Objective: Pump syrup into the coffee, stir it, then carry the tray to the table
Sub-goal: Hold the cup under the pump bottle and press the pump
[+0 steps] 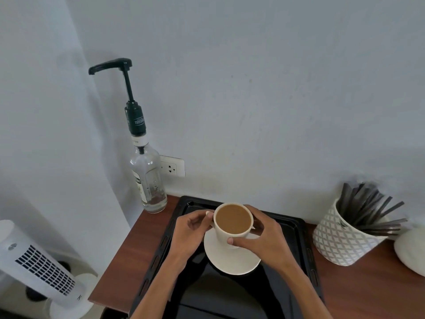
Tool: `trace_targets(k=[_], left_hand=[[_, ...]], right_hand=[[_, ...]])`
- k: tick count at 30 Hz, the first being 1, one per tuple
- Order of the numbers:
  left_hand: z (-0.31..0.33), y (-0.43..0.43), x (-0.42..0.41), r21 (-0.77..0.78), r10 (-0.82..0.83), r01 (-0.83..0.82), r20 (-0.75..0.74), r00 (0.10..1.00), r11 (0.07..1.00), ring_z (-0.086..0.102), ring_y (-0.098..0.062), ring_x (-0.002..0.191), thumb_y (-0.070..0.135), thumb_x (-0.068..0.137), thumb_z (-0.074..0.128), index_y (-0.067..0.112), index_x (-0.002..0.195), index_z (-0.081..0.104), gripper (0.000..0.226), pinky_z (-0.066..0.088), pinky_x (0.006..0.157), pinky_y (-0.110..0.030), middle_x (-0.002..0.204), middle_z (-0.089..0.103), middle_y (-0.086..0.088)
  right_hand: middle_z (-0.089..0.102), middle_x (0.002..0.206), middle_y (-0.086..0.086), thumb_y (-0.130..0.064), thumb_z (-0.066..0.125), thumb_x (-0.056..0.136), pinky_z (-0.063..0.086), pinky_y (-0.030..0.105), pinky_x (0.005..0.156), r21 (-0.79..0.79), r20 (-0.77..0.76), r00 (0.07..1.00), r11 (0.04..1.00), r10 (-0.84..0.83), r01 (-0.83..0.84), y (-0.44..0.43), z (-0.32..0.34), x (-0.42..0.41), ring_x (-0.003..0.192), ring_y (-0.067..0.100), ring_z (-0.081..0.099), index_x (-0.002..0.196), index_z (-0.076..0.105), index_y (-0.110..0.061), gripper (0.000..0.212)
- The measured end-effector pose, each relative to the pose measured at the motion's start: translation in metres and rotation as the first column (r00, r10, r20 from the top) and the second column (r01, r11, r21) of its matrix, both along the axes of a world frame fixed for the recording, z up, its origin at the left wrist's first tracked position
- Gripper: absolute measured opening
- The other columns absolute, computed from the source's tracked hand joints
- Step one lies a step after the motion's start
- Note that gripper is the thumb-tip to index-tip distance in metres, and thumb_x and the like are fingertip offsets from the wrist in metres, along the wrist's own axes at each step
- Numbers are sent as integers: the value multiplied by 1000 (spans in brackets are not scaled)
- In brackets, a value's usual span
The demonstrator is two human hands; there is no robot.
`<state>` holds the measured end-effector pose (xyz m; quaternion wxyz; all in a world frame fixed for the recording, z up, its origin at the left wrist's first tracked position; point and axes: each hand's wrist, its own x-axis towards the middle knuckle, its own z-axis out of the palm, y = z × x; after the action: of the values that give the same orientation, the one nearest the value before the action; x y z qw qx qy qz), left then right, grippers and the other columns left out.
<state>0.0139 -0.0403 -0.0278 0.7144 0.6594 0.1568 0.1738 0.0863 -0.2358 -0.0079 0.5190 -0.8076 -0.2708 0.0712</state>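
- Both forearms reached in from the lower edge of view and met at a white cup (232, 229) full of pale brown coffee (233, 218).
- The left hand (192, 229) sat at the cup's left side, wrist slightly bent, fingers curled inward with their tips against the wall just under the rim; it gripped the cup from that side.
- The right hand (262, 236) wrapped the opposite side, fingers reaching round behind the cup and the thumb laid across its near face, so the cup was clasped between the two hands.
- The cup stood upright over a white saucer (232, 261); whether its base touched the saucer or was raised just off it, I could not tell.
- The saucer lay on a black tray (296, 229), toward the tray's far half, and the tray rested on a reddish-brown wooden surface (128, 249).
- A clear syrup bottle (149, 183) stood on the surface's far left corner, just beside the tray, nearly empty, with a tall black pump (125, 88) whose spout pointed left, away from the cup.
- At the right, well apart from the hands, a white patterned pot (340, 238) held dark stir sticks (370, 210).
- A white tower fan (34, 263) stood on the floor at the left.
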Motion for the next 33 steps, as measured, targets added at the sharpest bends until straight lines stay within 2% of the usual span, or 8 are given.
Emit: trace_targets(k=[3, 8, 12, 15, 19, 22, 28, 33], left_hand=[[11, 9, -6, -59, -45, 48, 45, 998, 997, 78, -24, 99, 13, 97, 66, 12, 103, 81, 16, 62, 85, -29, 103, 82, -7], [33, 26, -14, -118, -79, 94, 128, 989, 989, 77, -27, 102, 9, 91, 69, 2, 112, 78, 24, 62, 86, -28, 108, 80, -14], [47, 41, -22, -157, -36, 62, 167, 985, 986, 76, -27, 105, 15, 82, 77, 5, 112, 79, 31, 62, 84, -26, 108, 81, -13], [58, 54, -29, -174, 3, 27, 169, 986, 984, 76, -26, 107, 25, 74, 82, 12, 115, 78, 44, 63, 88, -34, 111, 80, -12], [77, 68, -43, -137, 0, 28, 200, 980, 990, 77, -25, 103, 28, 79, 79, 15, 108, 82, 33, 62, 83, -26, 107, 81, -11], [92, 77, -54, -118, 22, 3, 208, 978, 993, 79, -24, 95, 27, 79, 77, 17, 99, 84, 24, 61, 78, -23, 99, 83, -10], [113, 102, -70, -124, 101, -77, 201, 974, 989, 74, -32, 87, 26, 77, 76, 14, 96, 85, 24, 58, 87, -40, 91, 81, -20], [130, 122, -81, -120, 153, -125, 255, 955, 985, 80, -23, 86, 24, 76, 75, 18, 92, 86, 20, 64, 73, -25, 91, 83, -11]], right_hand=[[72, 116, -22, -53, 97, 52, 56, 20, 90, -1, 19, 999, 1000, 30, -30, 5, 14, 0, 108, 2, 69, 122, 65, -43, 78], [73, 116, -18, -52, 96, 57, 58, 28, 90, 9, 66, 993, 995, 97, -97, 18, 41, 0, 108, 8, 70, 121, 64, -45, 71], [73, 117, -17, -54, 95, 57, 59, 22, 85, 21, 83, 986, 989, 142, -144, 33, 63, -1, 109, 8, 70, 120, 64, -47, 71], [72, 116, -20, -54, 95, 57, 57, 17, 81, 21, 106, 979, 984, 172, -175, 45, 77, -4, 108, 6, 69, 118, 64, -50, 69], [73, 114, -20, -52, 95, 55, 58, 18, 79, 32, 124, 973, 979, 197, -202, 62, 92, -9, 107, 7, 69, 115, 65, -52, 67], [74, 112, -18, -44, 97, 57, 58, 17, 78, 38, 134, 965, 972, 224, -231, 76, 102, -13, 104, 8, 70, 114, 67, -47, 65], [76, 110, -15, -34, 98, 61, 58, 20, 80, 40, 157, 953, 962, 259, -269, 107, 121, -21, 101, 10, 71, 117, 70, -36, 64], [75, 113, -16, -35, 97, 63, 59, 26, 86, 67, 185, 943, 954, 277, -293, 133, 133, -29, 105, 10, 71, 120, 68, -35, 63]])
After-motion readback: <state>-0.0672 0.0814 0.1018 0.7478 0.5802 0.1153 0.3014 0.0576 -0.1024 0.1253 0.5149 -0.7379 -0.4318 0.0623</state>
